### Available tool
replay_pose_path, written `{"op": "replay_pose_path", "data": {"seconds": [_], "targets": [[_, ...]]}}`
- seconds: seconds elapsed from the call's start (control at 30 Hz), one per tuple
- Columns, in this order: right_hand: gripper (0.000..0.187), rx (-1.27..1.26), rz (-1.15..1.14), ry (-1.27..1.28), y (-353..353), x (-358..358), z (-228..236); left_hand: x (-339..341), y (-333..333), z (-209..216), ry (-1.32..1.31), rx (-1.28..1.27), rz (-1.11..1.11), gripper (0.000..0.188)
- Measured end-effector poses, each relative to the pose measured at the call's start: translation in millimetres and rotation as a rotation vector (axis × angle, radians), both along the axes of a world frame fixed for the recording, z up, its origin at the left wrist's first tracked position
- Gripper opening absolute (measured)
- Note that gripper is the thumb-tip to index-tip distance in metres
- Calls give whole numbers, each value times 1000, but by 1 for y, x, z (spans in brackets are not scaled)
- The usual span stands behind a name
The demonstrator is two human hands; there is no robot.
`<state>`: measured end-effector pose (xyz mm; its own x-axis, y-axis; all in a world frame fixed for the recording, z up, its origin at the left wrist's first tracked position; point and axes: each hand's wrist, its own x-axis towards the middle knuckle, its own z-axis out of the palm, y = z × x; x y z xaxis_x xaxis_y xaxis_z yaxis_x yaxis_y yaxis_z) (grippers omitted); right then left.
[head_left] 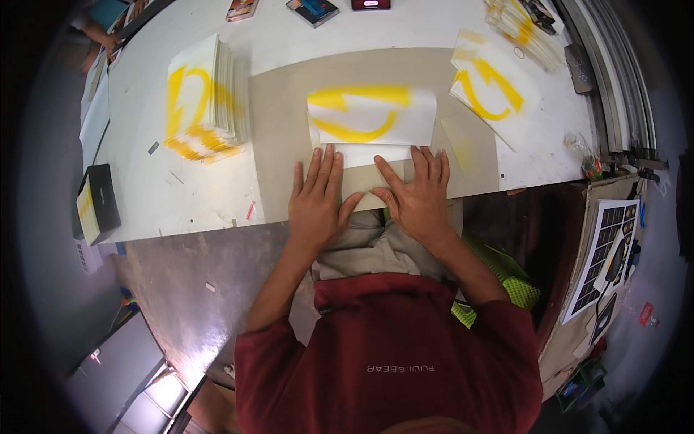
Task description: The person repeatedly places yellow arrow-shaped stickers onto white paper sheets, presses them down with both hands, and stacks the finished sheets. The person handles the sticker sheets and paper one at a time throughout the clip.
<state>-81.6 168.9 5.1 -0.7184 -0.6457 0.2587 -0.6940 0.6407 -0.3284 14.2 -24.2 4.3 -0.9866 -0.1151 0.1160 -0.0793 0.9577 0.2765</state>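
Observation:
A white paper sheet (372, 126) with a yellow printed shape lies in front of me, its top part folded over so that a plain white strip shows below the fold's edge. My left hand (318, 202) lies flat, its fingertips touching the sheet's lower left part. My right hand (419, 199) is also spread flat, fingertips at the sheet's lower right edge. Both thumbs point inward toward each other near the table's front edge. Neither hand grips anything. Under the sheet is a grey-beige board (282, 145) on the white table.
A thick stack of folded yellow-printed papers (206, 101) stands at the left. More printed sheets (488, 90) lie at the right, with another pile (522, 32) behind. A black box (103, 195) sits at the left edge. Far off, a phone (371, 3) and small packs; another person's hand (108, 43) shows top left.

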Motion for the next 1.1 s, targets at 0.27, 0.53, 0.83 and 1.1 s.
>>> {"op": "replay_pose_path", "data": {"seconds": [0.27, 0.53, 0.83, 1.1], "targets": [[41, 36, -142, 50, 51, -25, 1, -4, 16, 9, 56, -87, 107, 63], [41, -108, -125, -20, 55, -42, 8, -41, 60, -2, 230, 68, 34, 44], [62, -1143, 53, -1407, 8, -144, 9, -47, 38, -8, 231, 58, -71, 41], [47, -493, -236, -607, -8, -134, 23, -58, 24, 10, 186, 98, -123, 41]]}}
